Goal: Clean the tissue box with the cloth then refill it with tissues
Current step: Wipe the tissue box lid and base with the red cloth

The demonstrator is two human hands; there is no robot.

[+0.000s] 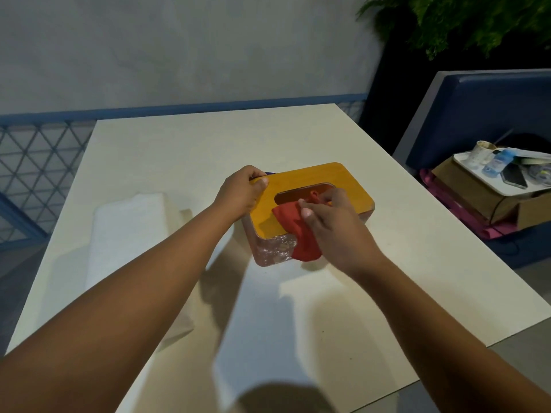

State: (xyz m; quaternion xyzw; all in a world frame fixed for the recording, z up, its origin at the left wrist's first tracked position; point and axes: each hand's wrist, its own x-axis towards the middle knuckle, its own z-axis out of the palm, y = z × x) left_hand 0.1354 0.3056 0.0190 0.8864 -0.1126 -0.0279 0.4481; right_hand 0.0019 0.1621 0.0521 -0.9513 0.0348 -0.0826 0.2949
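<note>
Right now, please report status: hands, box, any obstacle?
Left hand grips tissue box corner. Right hand holds red cloth on its lid. White tissue stack lies left, apart.

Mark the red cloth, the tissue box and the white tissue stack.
red cloth (295, 231): head view, on the fold draped over the box's near edge.
tissue box (337, 178): head view, on the bare yellow lid, far right.
white tissue stack (128, 231): head view, on its top surface.
</note>
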